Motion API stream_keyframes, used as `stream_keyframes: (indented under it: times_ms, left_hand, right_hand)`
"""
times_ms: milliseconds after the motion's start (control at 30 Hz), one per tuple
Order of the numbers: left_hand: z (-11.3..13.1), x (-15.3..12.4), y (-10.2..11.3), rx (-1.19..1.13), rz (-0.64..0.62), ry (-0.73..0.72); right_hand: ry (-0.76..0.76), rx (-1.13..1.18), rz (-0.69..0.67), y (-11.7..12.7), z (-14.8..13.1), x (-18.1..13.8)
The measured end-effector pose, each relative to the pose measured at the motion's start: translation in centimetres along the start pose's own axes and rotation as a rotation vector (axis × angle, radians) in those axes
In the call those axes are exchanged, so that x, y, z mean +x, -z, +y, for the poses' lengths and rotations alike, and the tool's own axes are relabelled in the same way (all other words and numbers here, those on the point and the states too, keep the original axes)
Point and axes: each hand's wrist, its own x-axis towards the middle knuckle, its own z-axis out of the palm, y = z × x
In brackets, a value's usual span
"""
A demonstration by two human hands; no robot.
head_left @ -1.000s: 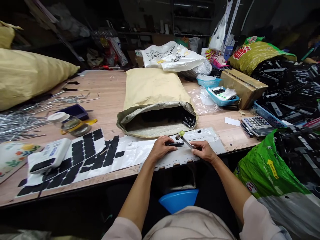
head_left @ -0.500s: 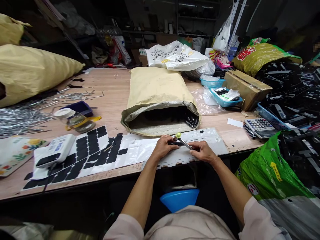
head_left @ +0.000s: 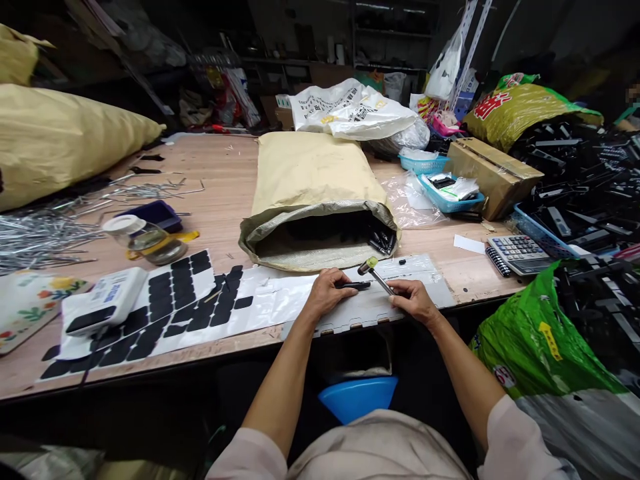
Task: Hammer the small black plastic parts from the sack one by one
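My left hand (head_left: 325,293) is closed on a slim black plastic part (head_left: 356,285) and presses it flat on a grey board (head_left: 430,287) at the table's near edge. My right hand (head_left: 411,299) grips the metal handle of a small hammer (head_left: 375,273), whose yellow-green head is raised just above the part's right end. Just behind the hands an open tan sack (head_left: 313,200) lies on its side with black parts showing in its mouth.
White sheets of black adhesive pads (head_left: 170,300), a white device (head_left: 103,307), a glass jar (head_left: 135,237) and metal rods (head_left: 35,237) lie at left. A calculator (head_left: 517,252), blue baskets (head_left: 450,193), a cardboard box (head_left: 493,173) and heaps of black parts (head_left: 590,180) stand at right. A green bag (head_left: 525,333) leans below.
The hammer head dropped onto the black part half a second ago and has lifted off it again to the right. My left hand has kept the part in place.
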Motion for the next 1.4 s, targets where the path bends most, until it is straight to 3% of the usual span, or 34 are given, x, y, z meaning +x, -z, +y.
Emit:
stream_keyframes:
  times_ms: [233,367,467,567,667,767,867,1000,1067,1133,1167,1233,1333,1400]
  left_hand:
    - [0.3,-0.1,0.3,-0.028,0.041,-0.018]
    - [2.7,-3.5,1.3,-0.169,0.134,-0.077]
    - [4.6,-7.8,1.0,-0.255,-0.095,-0.055]
    - [4.8,-11.4,-1.2,-0.212,-0.385,0.058]
    - [3.2,-13.1,-4.7,-0.017,-0.442,0.239]
    - [1.2,-13.4,-7.5,0.162,-0.442,0.390]
    - [0.7,-13.0,-8.3,0.257,-0.472,0.446]
    - [3.2,-11.7,-6.4,0.085,-0.587,0.321]
    - [5.2,-10.2,-4.6,-0.102,-0.702,0.247]
    - [6.9,-7.9,-3.0,-0.274,-0.735,0.176]
    - [7.4,-6.4,-2.4,-0.315,-0.688,0.139]
    - [7.8,-2.8,-1.7,-0.277,-0.457,0.068]
    - [6.5,3.2,-2.3,-0.047,-0.026,-0.012]
    - [5.1,6.9,-3.1,0.094,0.112,-0.052]
  right_hand:
    - [-0.027,0.352,0.185,0.7,-0.2,0.3]
    - [-0.031,0.403,0.200,0.7,-0.5,0.5]
    - [-0.041,0.389,0.182,0.6,-0.4,0.5]
    - [-0.049,0.371,0.179,0.6,-0.5,0.5]
    - [-0.052,0.360,0.172,0.5,-0.5,0.4]
    - [-0.053,0.344,0.171,0.5,-0.4,0.4]
    - [-0.051,0.332,0.177,0.5,-0.2,0.4]
    - [-0.032,0.336,0.182,0.4,-0.3,0.3]
    - [-0.010,0.348,0.212,0.4,-0.5,0.2]
    - [0.011,0.350,0.273,0.3,-0.6,0.2]
    - [0.020,0.344,0.313,0.2,-0.7,0.2]
    - [0.029,0.321,0.392,0.1,-0.7,0.3]
    - [0.030,0.280,0.467,-0.2,-0.7,0.5]
    - [0.023,0.267,0.481,-0.3,-0.6,0.6]
